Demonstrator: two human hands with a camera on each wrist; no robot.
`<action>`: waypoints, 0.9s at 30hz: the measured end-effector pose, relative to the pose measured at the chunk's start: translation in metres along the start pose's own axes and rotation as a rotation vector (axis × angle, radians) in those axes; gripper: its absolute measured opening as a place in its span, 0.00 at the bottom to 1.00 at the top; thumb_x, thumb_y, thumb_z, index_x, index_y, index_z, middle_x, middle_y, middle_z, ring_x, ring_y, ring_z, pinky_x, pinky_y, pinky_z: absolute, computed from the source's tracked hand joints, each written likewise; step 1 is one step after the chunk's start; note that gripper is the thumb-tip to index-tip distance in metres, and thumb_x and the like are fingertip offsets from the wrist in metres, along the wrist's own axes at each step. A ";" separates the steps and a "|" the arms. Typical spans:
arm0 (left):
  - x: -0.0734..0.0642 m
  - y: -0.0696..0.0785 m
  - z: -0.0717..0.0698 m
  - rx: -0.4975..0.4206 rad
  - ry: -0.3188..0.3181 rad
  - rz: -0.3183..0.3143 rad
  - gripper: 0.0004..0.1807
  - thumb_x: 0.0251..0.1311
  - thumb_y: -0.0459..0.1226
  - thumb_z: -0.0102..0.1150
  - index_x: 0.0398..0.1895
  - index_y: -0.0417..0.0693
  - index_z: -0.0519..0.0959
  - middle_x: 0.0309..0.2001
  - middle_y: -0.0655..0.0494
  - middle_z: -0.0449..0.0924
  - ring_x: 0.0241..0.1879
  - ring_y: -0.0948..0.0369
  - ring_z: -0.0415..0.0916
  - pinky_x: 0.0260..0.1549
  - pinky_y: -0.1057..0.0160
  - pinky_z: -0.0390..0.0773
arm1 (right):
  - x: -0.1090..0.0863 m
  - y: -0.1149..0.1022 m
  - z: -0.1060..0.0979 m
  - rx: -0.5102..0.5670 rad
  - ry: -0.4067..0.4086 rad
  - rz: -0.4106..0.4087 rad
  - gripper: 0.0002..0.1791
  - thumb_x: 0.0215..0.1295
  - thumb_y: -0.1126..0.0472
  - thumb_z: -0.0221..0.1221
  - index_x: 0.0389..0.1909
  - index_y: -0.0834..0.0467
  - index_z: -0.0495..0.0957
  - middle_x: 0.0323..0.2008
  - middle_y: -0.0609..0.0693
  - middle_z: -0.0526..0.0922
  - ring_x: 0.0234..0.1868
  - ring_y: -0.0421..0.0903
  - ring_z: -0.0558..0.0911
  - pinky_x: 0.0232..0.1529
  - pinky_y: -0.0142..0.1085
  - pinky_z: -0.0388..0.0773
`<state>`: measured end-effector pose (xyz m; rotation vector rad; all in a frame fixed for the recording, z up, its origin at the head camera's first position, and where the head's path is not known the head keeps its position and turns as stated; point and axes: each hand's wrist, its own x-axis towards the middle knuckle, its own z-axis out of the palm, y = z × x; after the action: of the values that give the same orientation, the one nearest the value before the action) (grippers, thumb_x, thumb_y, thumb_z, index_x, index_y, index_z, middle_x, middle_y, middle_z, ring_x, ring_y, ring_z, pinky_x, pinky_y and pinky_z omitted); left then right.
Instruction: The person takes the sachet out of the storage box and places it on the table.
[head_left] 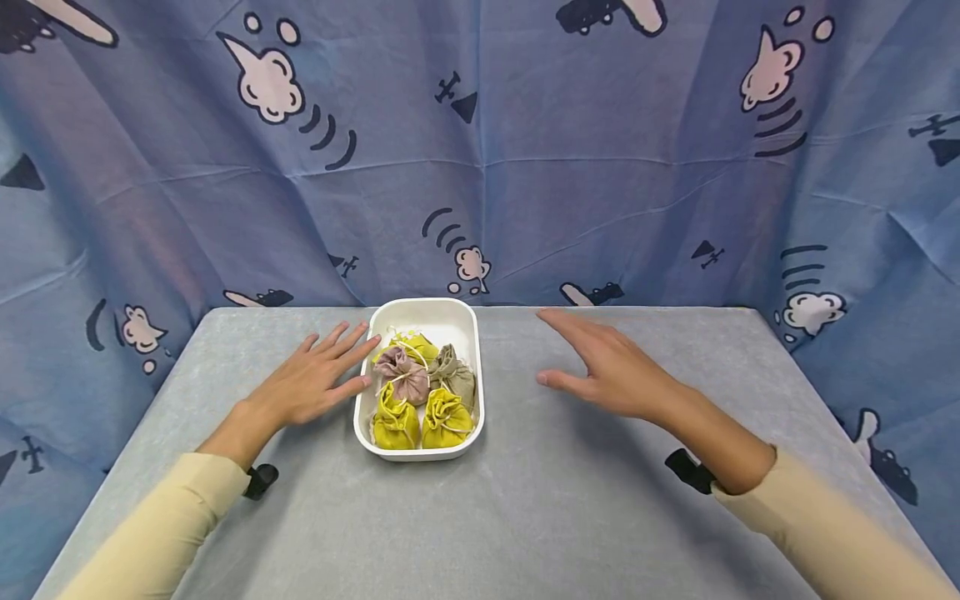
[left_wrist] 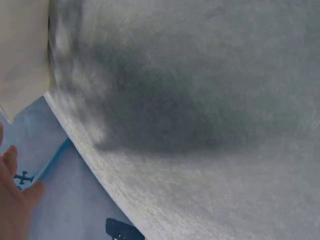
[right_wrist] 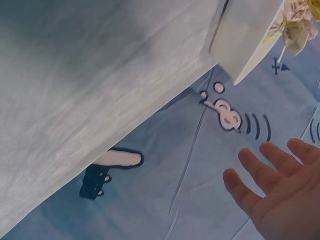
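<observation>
A white tray (head_left: 418, 455) stands left of the table's middle in the head view, with several small drawstring pouches inside. Two yellow pouches (head_left: 447, 419) fill its near end; a mauve pouch (head_left: 405, 377), a grey-beige pouch (head_left: 453, 377) and another yellow pouch (head_left: 417, 346) lie behind them. My left hand (head_left: 313, 379) is at the tray's left side, fingers spread, fingertips overlapping the rim in this view. To the right, apart from the tray, my right hand (head_left: 611, 367) hovers over the table with thumb and fingers extended, holding nothing. The right wrist view shows its spread fingers (right_wrist: 257, 172).
A grey cloth covers the table (head_left: 495, 525). Right behind its far edge hangs a blue patterned curtain (head_left: 570, 192), which also runs along both sides. A dark wrist strap (head_left: 690, 471) sits on the right wrist, and a similar one (head_left: 261, 481) on the left.
</observation>
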<state>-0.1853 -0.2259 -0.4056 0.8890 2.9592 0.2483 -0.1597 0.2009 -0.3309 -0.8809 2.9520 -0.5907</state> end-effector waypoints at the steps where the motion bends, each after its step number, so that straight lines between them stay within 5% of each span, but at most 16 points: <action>1: 0.000 0.000 0.000 -0.002 -0.006 0.002 0.37 0.74 0.60 0.38 0.80 0.58 0.51 0.80 0.51 0.44 0.78 0.45 0.41 0.69 0.33 0.43 | 0.001 -0.002 0.001 0.020 -0.005 -0.004 0.47 0.65 0.38 0.62 0.78 0.50 0.55 0.74 0.52 0.63 0.71 0.56 0.66 0.67 0.58 0.64; 16: 0.001 0.003 0.001 -0.019 0.000 0.028 0.37 0.74 0.60 0.41 0.80 0.58 0.53 0.79 0.53 0.49 0.77 0.46 0.46 0.68 0.32 0.47 | 0.012 -0.027 0.018 0.383 -0.056 -0.070 0.41 0.63 0.48 0.68 0.74 0.53 0.63 0.69 0.52 0.72 0.69 0.48 0.70 0.66 0.53 0.67; 27: 0.000 0.002 0.001 -0.025 0.007 0.036 0.36 0.74 0.59 0.41 0.80 0.57 0.53 0.79 0.53 0.49 0.77 0.45 0.47 0.67 0.32 0.50 | 0.022 -0.045 0.037 0.467 -0.109 -0.123 0.39 0.61 0.51 0.70 0.71 0.56 0.67 0.64 0.52 0.77 0.66 0.48 0.74 0.65 0.52 0.69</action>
<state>-0.1840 -0.2246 -0.4066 0.9406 2.9415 0.2900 -0.1502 0.1413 -0.3471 -0.9989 2.5081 -1.1345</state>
